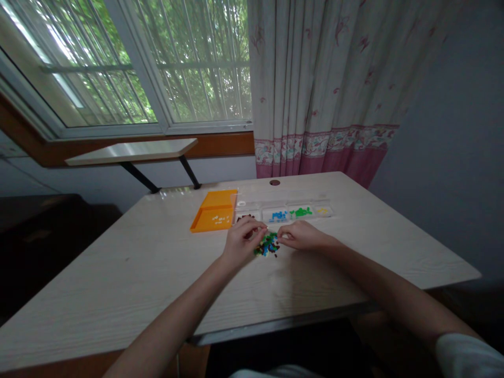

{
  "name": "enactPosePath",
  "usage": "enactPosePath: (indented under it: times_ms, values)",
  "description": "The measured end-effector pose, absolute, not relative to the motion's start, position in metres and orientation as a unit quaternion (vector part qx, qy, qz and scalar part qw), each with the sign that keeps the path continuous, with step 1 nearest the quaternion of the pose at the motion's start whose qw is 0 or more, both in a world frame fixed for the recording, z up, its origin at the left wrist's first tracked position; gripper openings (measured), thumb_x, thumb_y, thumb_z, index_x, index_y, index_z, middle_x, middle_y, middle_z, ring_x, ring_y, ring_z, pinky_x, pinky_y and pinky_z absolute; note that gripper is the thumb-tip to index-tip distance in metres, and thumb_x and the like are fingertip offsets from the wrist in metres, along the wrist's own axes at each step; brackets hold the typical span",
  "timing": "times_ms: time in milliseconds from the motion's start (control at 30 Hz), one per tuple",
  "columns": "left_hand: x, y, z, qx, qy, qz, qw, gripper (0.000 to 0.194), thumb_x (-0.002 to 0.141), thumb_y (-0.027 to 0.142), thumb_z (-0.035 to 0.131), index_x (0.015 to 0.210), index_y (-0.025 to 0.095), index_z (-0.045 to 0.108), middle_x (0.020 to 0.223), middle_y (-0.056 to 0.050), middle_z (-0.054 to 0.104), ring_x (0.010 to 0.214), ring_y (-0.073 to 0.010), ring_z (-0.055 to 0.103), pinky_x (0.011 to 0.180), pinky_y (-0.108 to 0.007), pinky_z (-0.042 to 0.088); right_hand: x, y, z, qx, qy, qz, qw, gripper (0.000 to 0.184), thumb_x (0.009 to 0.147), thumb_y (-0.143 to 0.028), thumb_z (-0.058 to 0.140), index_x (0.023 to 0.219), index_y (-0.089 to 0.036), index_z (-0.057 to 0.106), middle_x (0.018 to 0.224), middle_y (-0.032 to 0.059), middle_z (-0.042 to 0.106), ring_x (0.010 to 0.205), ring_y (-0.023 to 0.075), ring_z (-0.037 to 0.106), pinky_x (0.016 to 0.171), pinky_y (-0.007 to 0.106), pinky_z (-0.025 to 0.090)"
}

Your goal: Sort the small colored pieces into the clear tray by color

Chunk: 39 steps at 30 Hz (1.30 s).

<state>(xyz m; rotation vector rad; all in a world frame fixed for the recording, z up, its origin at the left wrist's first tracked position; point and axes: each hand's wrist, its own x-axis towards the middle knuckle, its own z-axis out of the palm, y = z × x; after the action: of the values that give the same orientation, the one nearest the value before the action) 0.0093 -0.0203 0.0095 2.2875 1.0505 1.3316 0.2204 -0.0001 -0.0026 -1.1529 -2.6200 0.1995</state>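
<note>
A loose pile of small coloured pieces (pixel 268 244), mixed green, blue, dark brown and yellow, lies on the table between my hands. At its left edge my left hand (pixel 243 236) is closed, thumb and forefinger together, with a tiny pale spot at the tips. From the right, my right hand (pixel 301 235) is closed in a pinch beside the pile; what its fingers hold is too small to name. Behind my hands, a clear compartment tray (pixel 260 211) holds blue pieces (pixel 279 215), green pieces (pixel 301 211), yellow pieces (pixel 322 211) and dark brown pieces (pixel 246 216), partly hidden by my left hand.
An open orange case (pixel 216 199) with several white pieces (pixel 221 219) lies left of the tray. The wooden table (pixel 165 273) has a cable hole (pixel 274 182) at the back. A raised shelf (pixel 134 150) stands at the back left, below the window; a curtain (pixel 315 94) hangs behind.
</note>
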Motion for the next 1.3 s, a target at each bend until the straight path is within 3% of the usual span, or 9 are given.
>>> enactPosePath:
  times_ms: [233, 367, 667, 1100, 1300]
  values:
    - [-0.012, 0.0, 0.017, 0.795, 0.428, 0.419, 0.09, 0.017, 0.079, 0.028, 0.052, 0.079, 0.015, 0.063, 0.074, -0.004, 0.058, 0.06, -0.0101, 0.047, 0.054, -0.021, 0.036, 0.218, -0.001, -0.002, -0.392, -0.906, 0.097, 0.124, 0.026, 0.083, -0.038, 0.047, 0.087, -0.021, 0.067, 0.061, 0.0009, 0.063, 0.055, 0.0111, 0.054, 0.054, 0.019, 0.031]
    - [-0.051, 0.027, 0.02, 0.777, 0.533, 0.335, -0.002, 0.016, 0.078, 0.028, 0.05, 0.079, 0.018, 0.063, 0.08, -0.004, 0.058, 0.067, -0.0132, 0.049, 0.06, -0.024, 0.036, 0.219, 0.0, -0.003, -0.393, -0.91, 0.089, 0.095, 0.028, 0.085, -0.038, 0.044, 0.089, -0.021, 0.066, 0.067, 0.0023, 0.065, 0.059, 0.012, 0.056, 0.055, 0.02, 0.03]
    - [-0.096, 0.049, 0.007, 0.756, 0.617, 0.217, -0.019, 0.013, 0.074, 0.025, 0.056, 0.074, 0.015, 0.065, 0.072, -0.005, 0.059, 0.06, -0.0152, 0.047, 0.054, -0.025, 0.028, 0.219, 0.0, -0.003, -0.397, -0.909, 0.086, 0.094, 0.025, 0.084, -0.034, 0.044, 0.088, -0.019, 0.065, 0.067, 0.0034, 0.065, 0.058, 0.0119, 0.053, 0.055, 0.02, 0.028]
    - [-0.004, 0.003, 0.001, 0.839, 0.394, 0.346, 0.147, 0.012, 0.075, 0.024, 0.057, 0.078, 0.018, 0.067, 0.068, -0.001, 0.058, 0.059, -0.0099, 0.049, 0.053, -0.02, 0.037, 0.209, -0.005, -0.015, -0.384, -0.845, 0.156, 0.337, 0.024, 0.082, -0.035, 0.046, 0.082, -0.016, 0.061, 0.046, -0.0062, 0.04, 0.044, 0.0062, 0.036, 0.048, 0.017, 0.028]
    - [0.012, -0.009, -0.001, 0.839, 0.363, 0.371, 0.162, 0.012, 0.074, 0.026, 0.06, 0.081, 0.018, 0.066, 0.067, -0.001, 0.055, 0.06, -0.0096, 0.047, 0.053, -0.02, 0.036, 0.204, -0.009, -0.019, -0.378, -0.828, 0.163, 0.381, 0.022, 0.081, -0.034, 0.047, 0.083, -0.017, 0.06, 0.045, -0.0072, 0.038, 0.039, 0.0051, 0.031, 0.043, 0.017, 0.026]
